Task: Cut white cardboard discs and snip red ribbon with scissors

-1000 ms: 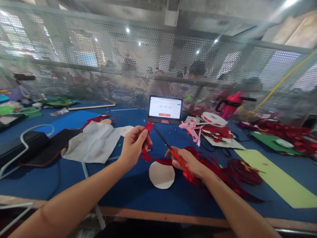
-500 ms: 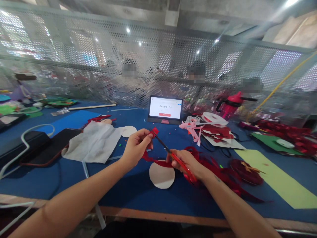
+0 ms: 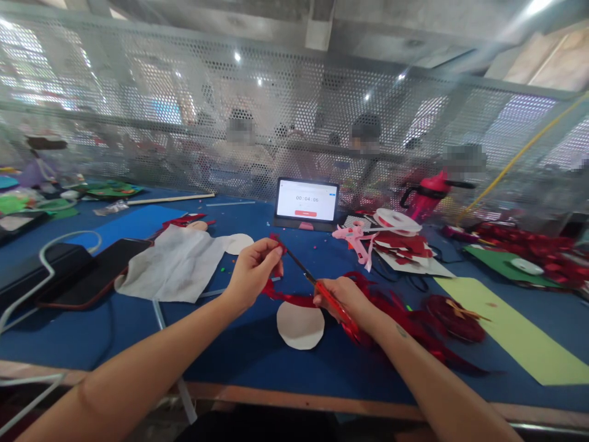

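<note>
Near the middle of the table, my left hand [image 3: 256,267] pinches the end of a red ribbon [image 3: 294,299] between thumb and fingers. A small bit of ribbon sticks up above the fingertips. My right hand [image 3: 346,303] is closed round the red handles of a pair of scissors [image 3: 332,301], whose dark blades point up and left to the ribbon at my left fingertips. The blades look closed together. Below the ribbon a round cream disc [image 3: 300,328] lies flat on the table. More loose red ribbon lies heaped under and beside my right forearm.
A tablet [image 3: 306,199] showing a timer stands at the back. To its right are a pink glue gun [image 3: 356,239], a ribbon spool [image 3: 398,222] and a pink bottle [image 3: 426,193]. A white cloth [image 3: 175,264] and a phone [image 3: 94,273] lie left; yellow paper [image 3: 510,325] lies right.
The ribbon piece at my left fingertips has turned and shifted slightly left, showing less of its face. Both hands stay nearly in place, the scissors still against the ribbon.
</note>
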Available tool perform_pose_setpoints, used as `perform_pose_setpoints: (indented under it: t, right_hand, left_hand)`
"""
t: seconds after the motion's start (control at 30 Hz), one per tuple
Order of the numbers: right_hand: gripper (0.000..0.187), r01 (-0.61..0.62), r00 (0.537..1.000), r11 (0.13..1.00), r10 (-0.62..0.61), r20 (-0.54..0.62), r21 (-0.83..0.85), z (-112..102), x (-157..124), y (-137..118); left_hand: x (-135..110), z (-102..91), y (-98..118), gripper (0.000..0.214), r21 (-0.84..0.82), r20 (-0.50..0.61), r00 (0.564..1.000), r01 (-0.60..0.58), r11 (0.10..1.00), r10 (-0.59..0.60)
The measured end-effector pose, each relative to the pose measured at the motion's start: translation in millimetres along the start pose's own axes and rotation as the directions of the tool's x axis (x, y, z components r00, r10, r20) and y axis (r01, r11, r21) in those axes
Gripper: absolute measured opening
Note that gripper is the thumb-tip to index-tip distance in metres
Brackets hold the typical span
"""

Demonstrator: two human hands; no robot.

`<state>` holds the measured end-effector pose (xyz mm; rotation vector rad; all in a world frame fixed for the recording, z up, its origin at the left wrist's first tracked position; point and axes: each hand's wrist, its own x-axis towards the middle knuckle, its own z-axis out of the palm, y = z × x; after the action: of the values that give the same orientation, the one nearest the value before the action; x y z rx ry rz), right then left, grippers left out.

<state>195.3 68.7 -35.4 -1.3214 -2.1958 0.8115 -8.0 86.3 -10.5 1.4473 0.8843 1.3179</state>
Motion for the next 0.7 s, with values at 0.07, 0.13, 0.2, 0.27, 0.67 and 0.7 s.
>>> perform_pose_setpoints:
  t: [0.07,0.13,0.2,0.27,0.67,0.7]
  right_hand:
    - [0.026,0.046,0.999,0.998,-0.046,-0.01,-0.042,0.8,0.4,1.4]
    - [0.032,0.059,0.997,0.998,-0.06,-0.052,-0.013,2.1,-0.3,2.3]
    - [0.04,0.039,0.994,0.998,-0.034,-0.108,0.043,3.6,-1.9,1.2]
    - [0.046,0.015,0.99,0.995,-0.001,-0.138,0.098,4.4,-4.1,-1.7]
    - [0.043,0.064,0.998,0.998,-0.064,0.003,0.021,-6.5,-10.2,-9.5]
    - [0.042,0.069,0.998,0.998,-0.069,0.011,0.0,-6.6,-10.3,-9.7]
  left_hand:
    - [0.3,0.6,-0.8,0.019,-0.001,0.01,1.0,0.011,1.0,-0.011]
    - [0.5,1.5,-1.5,0.02,-0.004,0.029,0.999,0.02,1.0,-0.02]
    - [0.5,2.5,-1.8,0.021,-0.013,0.051,0.998,0.03,0.999,-0.03]
    - [0.4,2.9,-1.9,0.02,-0.037,0.074,0.996,0.051,0.998,-0.048]
    - [4.5,-0.3,-7.5,0.011,-0.122,-0.029,0.999,0.011,0.992,-0.015]
    - [4.9,-0.7,-7.3,0.011,-0.135,-0.039,0.999,0.009,0.991,-0.015]
